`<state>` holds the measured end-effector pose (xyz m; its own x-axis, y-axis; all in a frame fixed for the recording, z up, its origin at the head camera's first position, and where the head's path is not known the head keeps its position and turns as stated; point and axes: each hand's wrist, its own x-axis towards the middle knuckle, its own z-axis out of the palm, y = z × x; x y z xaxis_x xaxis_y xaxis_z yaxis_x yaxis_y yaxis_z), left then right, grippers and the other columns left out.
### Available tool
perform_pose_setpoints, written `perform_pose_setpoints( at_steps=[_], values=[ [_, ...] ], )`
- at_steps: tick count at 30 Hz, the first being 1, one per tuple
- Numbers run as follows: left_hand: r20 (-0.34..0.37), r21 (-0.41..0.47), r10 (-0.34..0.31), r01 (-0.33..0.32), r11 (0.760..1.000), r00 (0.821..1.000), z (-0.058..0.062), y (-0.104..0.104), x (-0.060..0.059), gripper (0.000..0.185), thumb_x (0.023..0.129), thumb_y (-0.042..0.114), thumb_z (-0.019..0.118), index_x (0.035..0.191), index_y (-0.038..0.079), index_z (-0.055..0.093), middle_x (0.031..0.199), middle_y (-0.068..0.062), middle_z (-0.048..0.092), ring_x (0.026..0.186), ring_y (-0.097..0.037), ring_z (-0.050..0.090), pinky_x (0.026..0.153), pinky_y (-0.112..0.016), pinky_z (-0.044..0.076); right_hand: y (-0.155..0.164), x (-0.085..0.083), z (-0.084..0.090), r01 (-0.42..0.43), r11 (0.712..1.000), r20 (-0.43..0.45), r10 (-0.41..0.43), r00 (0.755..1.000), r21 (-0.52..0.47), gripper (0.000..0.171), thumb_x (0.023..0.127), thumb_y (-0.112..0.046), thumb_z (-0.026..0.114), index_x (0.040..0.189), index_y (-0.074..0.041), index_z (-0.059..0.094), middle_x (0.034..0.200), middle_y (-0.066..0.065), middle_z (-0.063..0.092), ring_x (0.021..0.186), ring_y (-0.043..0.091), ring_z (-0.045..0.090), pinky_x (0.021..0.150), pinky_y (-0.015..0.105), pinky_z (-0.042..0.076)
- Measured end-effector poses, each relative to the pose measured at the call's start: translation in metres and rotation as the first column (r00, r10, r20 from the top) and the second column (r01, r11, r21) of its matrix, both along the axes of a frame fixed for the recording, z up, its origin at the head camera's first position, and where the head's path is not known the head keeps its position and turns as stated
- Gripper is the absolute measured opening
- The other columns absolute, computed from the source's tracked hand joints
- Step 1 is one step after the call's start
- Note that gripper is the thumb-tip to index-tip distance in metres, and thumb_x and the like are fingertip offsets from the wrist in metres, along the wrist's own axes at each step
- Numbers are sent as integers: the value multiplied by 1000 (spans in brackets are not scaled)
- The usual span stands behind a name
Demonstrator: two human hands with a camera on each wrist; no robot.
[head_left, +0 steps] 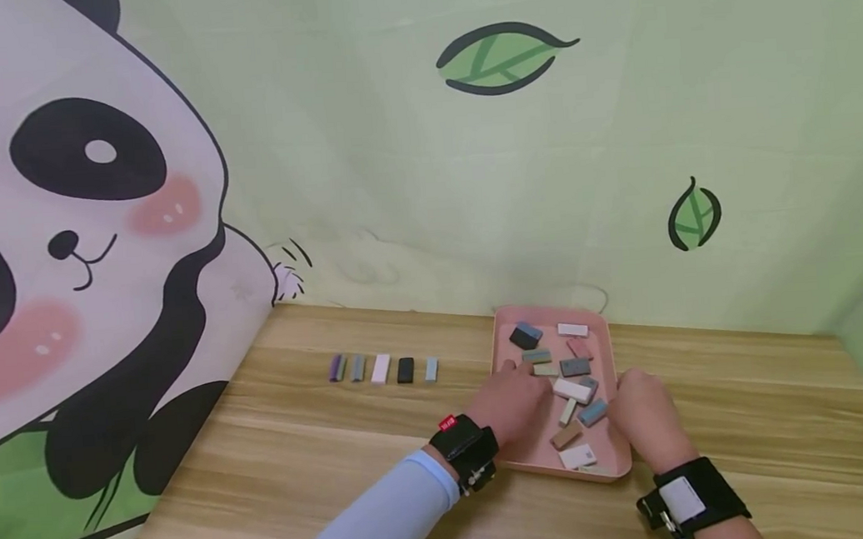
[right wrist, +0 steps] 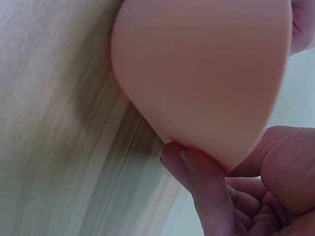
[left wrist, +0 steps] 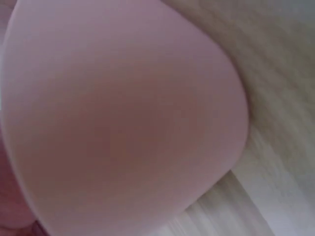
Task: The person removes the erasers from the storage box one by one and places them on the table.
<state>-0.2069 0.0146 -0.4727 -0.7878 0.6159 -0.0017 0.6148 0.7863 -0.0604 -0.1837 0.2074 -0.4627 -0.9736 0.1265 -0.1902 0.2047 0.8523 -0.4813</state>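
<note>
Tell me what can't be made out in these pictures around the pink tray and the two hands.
- Left hand fingertips: head view, hidden by its own back.
- Tray contents: left wrist view, blurred tray underside fills the frame.
- Blocks: markings too small, head view.
- Right hand: cut off by the edge, right wrist view.

Light-blue sleeve (head_left: 388, 515), black wrist straps (head_left: 465, 449) on both arms.

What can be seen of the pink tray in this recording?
The pink tray is a shallow rectangle with rounded corners and a low raised rim, matte and plastic-looking. It lies flat on the wooden table, near the wall. Small blocks of several colours lie loose inside it. The left hand reaches in over its left edge; the right hand touches its right rim, fingertips at the edge in the right wrist view.
</note>
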Motion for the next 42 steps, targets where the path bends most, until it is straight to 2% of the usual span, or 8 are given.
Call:
perform_pose_setpoints(
  at_steps=[8,13,17,21,26,29,35,42],
  values=[
    [84,23,39,-41,999,996,6,1,4,16,92,19,58,106,24,65,88,6,63,73,-11,48,64,-24,40,0,1,2,7,1000,2,-7,1000,5,14,83,-1,51,86,8,63,71,13,58,56,19,55,44,27,42],
    [119,70,18,-26,997,993,5,-1,5,15,92,20,57,104,22,66,84,7,62,70,-8,48,63,-22,39,-1,2,3,4,1000,7,-4,1000,-5,14,83,0,52,86,8,63,71,12,58,56,19,55,44,27,42],
    [156,150,-19,-5,989,988,4,-5,5,19,92,17,57,108,21,66,90,8,65,73,-6,50,66,-20,42,-2,2,5,1,1000,3,-1,1000,2,14,84,0,52,86,9,63,71,13,58,57,20,55,45,27,41],
    [212,256,-55,-2,967,976,6,-12,6,27,92,12,56,116,19,64,107,7,66,88,-3,56,81,-19,47,-2,3,6,-2,1000,-9,3,1000,17,14,83,-1,53,85,9,63,70,13,58,57,20,54,45,27,41],
    [284,440,-51,-83,894,957,17,-26,5,30,91,14,59,120,16,61,108,5,64,94,-4,57,84,-21,49,-2,3,5,-6,1000,-1,6,1000,19,15,84,-1,53,86,9,64,70,13,58,57,20,54,45,27,41],
    [264,521,-6,-137,843,965,28,-37,4,30,88,16,63,119,15,62,103,4,64,88,-5,57,76,-18,49,-2,2,3,-6,1000,1,6,1000,22,15,83,-1,52,87,9,63,71,13,59,57,20,55,44,27,41],
    [220,596,109,-222,771,969,41,-61,2,32,88,13,62,120,14,61,104,-1,65,85,-10,59,70,-18,49,-2,2,2,0,1000,10,0,1000,21,14,83,0,53,88,9,62,73,14,59,57,20,55,44,27,42],
    [274,625,285,-396,673,918,33,-90,-1,33,88,16,61,121,10,60,102,-2,67,80,-10,59,68,-23,50,-3,2,0,-14,999,3,14,1000,37,15,84,-1,53,88,9,62,72,14,58,57,20,55,44,27,41]
  ],
)
